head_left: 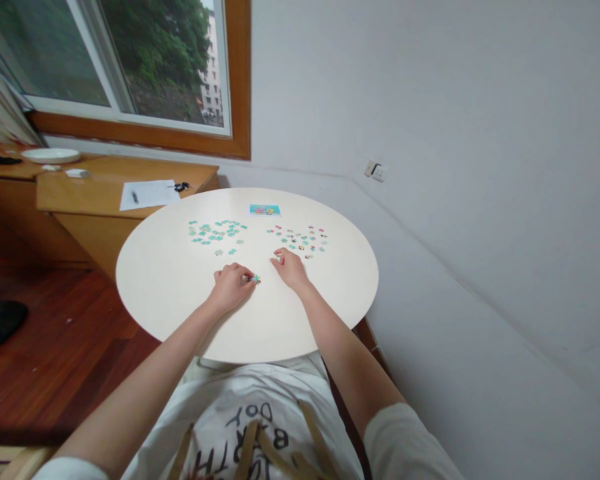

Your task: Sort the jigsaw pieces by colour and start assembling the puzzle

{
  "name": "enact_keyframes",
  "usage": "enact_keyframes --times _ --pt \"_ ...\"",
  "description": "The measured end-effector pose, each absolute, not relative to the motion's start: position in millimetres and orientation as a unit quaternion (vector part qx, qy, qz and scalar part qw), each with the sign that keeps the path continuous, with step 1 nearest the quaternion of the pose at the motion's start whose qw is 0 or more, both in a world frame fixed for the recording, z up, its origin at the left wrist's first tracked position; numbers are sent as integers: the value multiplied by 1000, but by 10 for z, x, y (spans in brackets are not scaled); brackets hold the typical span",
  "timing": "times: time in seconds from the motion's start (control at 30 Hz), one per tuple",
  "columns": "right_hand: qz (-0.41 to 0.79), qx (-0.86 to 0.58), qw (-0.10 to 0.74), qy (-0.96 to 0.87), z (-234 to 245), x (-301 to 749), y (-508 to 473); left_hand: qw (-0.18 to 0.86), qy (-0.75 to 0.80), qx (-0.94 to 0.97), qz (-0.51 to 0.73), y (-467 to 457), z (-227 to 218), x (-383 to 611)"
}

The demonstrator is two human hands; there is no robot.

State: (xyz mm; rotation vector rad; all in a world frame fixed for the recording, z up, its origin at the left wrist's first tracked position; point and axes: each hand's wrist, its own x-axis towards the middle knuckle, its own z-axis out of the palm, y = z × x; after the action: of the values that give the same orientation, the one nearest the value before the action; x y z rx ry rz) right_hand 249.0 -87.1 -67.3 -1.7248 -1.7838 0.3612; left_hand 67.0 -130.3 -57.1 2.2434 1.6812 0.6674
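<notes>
My left hand (pixel 231 285) rests on the round white table (pixel 170 293), fingers curled in a pinch on a small puzzle piece (pixel 255 279). Beside it my right hand (pixel 290 267) lies on the table with fingers bent, its fingertips pinching another small piece (pixel 278 258). Beyond my left hand lies a group of several teal puzzle pieces (pixel 217 233). A second group of mixed-colour pieces (pixel 300 241) lies just past my right hand. A small picture card (pixel 265 209) sits at the table's far side.
A wooden cabinet (pixel 100 193) stands behind the table, with a sheet of paper (pixel 148 194), a pen and a white plate (pixel 51 155) on top. A window is above it. A white wall runs along the right. The floor is dark wood.
</notes>
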Motion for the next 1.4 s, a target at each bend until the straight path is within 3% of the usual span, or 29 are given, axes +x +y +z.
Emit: enact_keyframes --times 0.17,0.37,0.6,1.4 --pt "85 -686 385 -612 -633 2698 -816 138 576 773 227 -1314 -547 667" --pt "-1 -789 295 -538 -617 2892 -774 139 578 771 228 -1311 -550 672" --pt "-1 -794 229 -563 -650 2855 -746 143 573 773 233 -1329 -531 677" --pt "34 -792 280 -541 -659 2898 -734 143 572 774 233 -1338 -522 681"
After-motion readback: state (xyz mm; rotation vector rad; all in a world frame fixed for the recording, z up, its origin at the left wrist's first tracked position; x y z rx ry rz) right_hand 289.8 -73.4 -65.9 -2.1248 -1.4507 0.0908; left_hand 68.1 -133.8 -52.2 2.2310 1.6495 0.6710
